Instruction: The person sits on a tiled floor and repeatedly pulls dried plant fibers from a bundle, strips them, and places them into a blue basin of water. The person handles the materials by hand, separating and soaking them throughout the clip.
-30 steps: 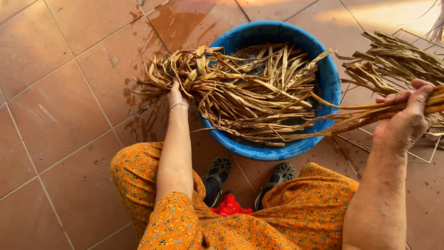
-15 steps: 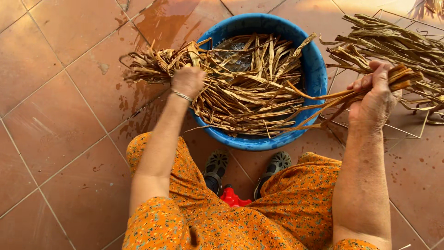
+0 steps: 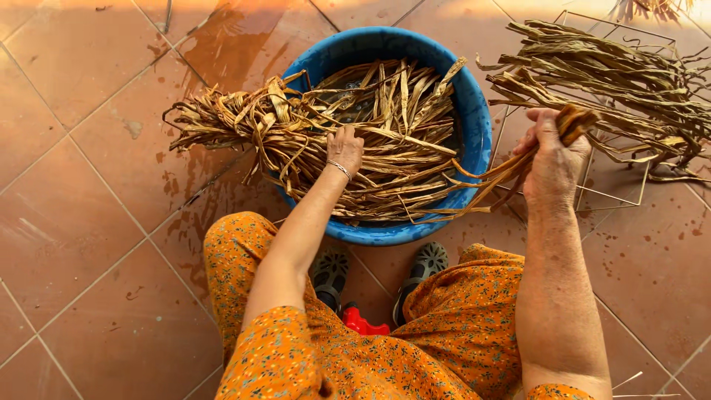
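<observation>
You are sitting over a blue tub (image 3: 474,141) on the tile floor (image 3: 74,222). The tub is full of long, dry, tan leaves (image 3: 370,148). Many of them hang out over the left rim in a thick, messy bunch. The floor by that rim looks wet.

It looks like you are moving leaves out of the tub, a handful at a time. A pile (image 3: 615,81) of the same leaves lies to your right on a thin wire rack (image 3: 592,194). So some of the work looks done. But most of the leaves sit in the tub, so I think a lot is left.

Your left hand (image 3: 345,147) is down on the leaves in the middle of the tub. Its fingers (image 3: 342,136) are bent and pressed into the leaves. I cannot tell if they grip any or just rest on top. There is a thin bracelet (image 3: 339,170) on that wrist.

Your right hand (image 3: 552,159) is by the right rim, between the tub and the rack. Its fingers are curled tight around a small bunch (image 3: 511,167) of leaves. The thick ends stick up past your thumb. The long ends trail back down over the rim and into the tub, so this bunch is not all the way out.
</observation>
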